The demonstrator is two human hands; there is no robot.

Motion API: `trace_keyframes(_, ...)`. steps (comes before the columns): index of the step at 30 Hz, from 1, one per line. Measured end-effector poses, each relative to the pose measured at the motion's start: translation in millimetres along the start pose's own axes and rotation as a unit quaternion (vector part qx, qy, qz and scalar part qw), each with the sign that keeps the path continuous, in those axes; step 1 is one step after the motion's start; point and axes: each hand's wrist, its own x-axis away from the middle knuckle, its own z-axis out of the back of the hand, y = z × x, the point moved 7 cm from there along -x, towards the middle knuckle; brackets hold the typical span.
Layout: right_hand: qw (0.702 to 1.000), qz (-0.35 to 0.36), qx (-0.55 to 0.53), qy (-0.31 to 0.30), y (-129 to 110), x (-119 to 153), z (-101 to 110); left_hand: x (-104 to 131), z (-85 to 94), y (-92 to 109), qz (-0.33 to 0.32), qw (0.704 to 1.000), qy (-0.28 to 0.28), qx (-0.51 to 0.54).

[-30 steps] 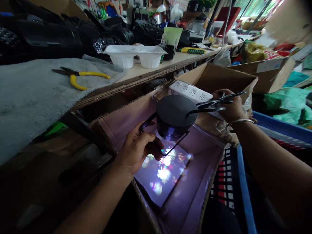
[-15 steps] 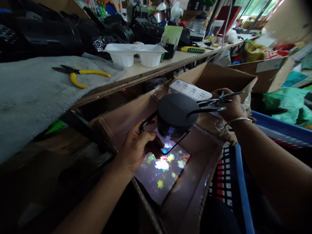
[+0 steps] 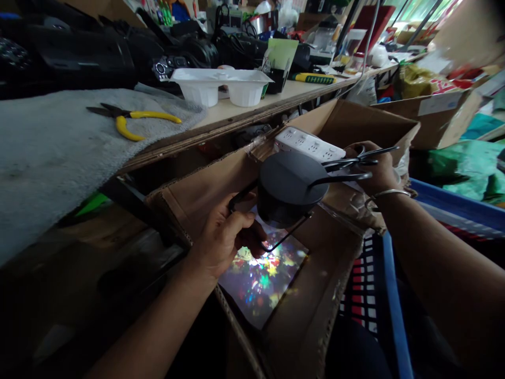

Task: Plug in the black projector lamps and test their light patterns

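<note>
A round black projector lamp (image 3: 291,184) hangs tilted over an open cardboard box (image 3: 315,295). My left hand (image 3: 232,231) is closed around the lamp's thin black bracket (image 3: 288,237). Coloured light patterns fall on a pale sheet (image 3: 256,295) at the bottom of the box. At the right, my right hand (image 3: 371,166) is closed on the lamp's bundled black cable (image 3: 343,178), beside a white power strip (image 3: 310,143); its fingertips are partly hidden.
Yellow-handled pliers (image 3: 132,120) lie on a grey cloth (image 3: 59,158) at the left. A white plastic tray (image 3: 221,87) and a yellow-green cutter (image 3: 314,78) are on the workbench. A blue basket (image 3: 390,300) stands right of the box.
The light patterns on the sheet have changed from separate stars to a denser multicoloured spread. The lamp has shifted slightly right and its underside shows less. Both hands keep their hold.
</note>
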Motion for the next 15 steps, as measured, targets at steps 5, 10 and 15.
trace_keyframes(5, 1.0, -0.002, 0.008, 0.01, 4.6, -1.6, -0.5, -0.1, 1.4, -1.3, 0.003, 1.0, 0.002, -0.003)
trace_keyframes(10, 1.0, 0.005, 0.003, 0.014, 6.5, -2.2, -1.4, 0.6, 1.9, -1.8, 0.007, 1.0, 0.005, -0.001)
trace_keyframes(15, 1.0, 0.005, -0.001, 0.019, 5.1, -1.9, -0.5, -0.1, 1.2, -3.1, 0.005, 1.0, 0.0, 0.007)
